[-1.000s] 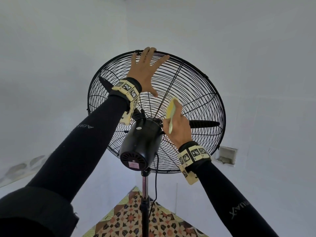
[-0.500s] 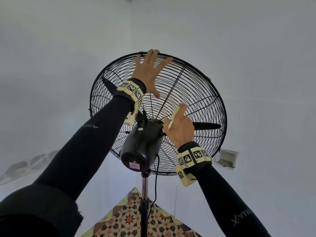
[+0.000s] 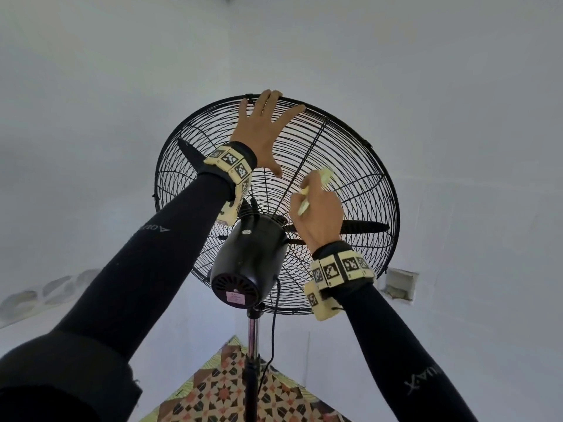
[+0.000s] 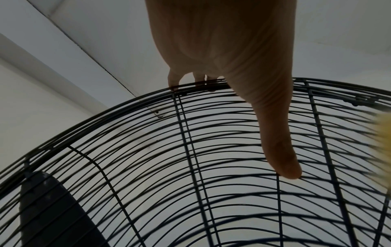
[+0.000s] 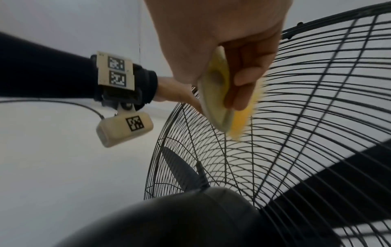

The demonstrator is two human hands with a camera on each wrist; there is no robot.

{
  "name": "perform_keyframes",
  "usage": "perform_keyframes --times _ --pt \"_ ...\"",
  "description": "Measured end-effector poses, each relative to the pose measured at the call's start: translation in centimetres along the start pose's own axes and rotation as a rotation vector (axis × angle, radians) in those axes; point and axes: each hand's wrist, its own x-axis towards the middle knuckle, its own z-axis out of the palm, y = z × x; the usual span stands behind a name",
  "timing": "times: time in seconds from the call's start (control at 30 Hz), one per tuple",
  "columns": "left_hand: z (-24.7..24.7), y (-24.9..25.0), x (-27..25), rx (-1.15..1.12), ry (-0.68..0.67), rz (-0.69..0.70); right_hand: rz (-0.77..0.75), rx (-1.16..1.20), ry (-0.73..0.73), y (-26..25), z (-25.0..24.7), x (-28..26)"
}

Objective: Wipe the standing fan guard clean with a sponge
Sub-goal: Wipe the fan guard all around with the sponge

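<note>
The black wire fan guard [image 3: 359, 190] stands on a pole, seen from behind and below. My left hand [image 3: 265, 129] lies flat on its upper part with fingers spread and fingertips at the top rim. In the left wrist view the thumb [image 4: 279, 150] rests on the guard's wires [image 4: 190, 150]. My right hand [image 3: 320, 211] grips a yellow sponge [image 3: 318, 185] and holds it against the wires just right of the hub. The right wrist view shows the sponge [image 5: 217, 97] pinched between thumb and fingers, its edge blurred against the guard [image 5: 317, 117].
The black motor housing [image 3: 249, 257] juts toward me below both hands, with its cord hanging beside the chrome pole [image 3: 253, 333]. Dark blades [image 3: 365, 226] sit inside the guard. White walls surround the fan, with a recess [image 3: 400, 284] at right. Patterned floor [image 3: 231, 394] lies below.
My right hand slid the sponge a little down toward the hub, then back up and outward along the wires. The left hand has kept its place on the top of the guard.
</note>
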Motion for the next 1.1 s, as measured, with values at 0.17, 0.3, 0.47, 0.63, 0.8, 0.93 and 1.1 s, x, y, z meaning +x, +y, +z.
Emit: perform_keyframes --times 0.17,0.3,0.47,0.63,0.8,0.93,1.1 --pt "-0.1 -0.1 -0.3 -0.002 0.011 0.010 -0.122 -0.062 -0.067 0.2 0.3 0.0" --pt "-0.2 -0.1 -0.1 -0.006 -0.017 -0.001 0.130 -0.220 -0.083 0.6 -0.5 -1.6" --pt "-0.1 0.1 0.1 -0.005 -0.024 0.003 -0.005 0.166 -0.257 -0.6 -1.7 0.8" --pt "-0.8 0.9 0.4 -0.016 -0.057 -0.016 -0.126 -0.008 -0.294 1.9 -1.9 -1.5" --pt "-1.3 1.7 1.0 -0.032 -0.087 -0.042 0.070 -0.262 -0.295 3.4 -2.8 -3.3" --pt "-1.5 1.9 1.1 -0.025 -0.098 -0.014 -0.053 -0.007 -0.336 1.0 -4.1 0.3" --pt "-1.7 1.5 0.8 0.008 -0.090 -0.005 -0.107 -0.287 -0.300 1.2 -4.0 -0.1"
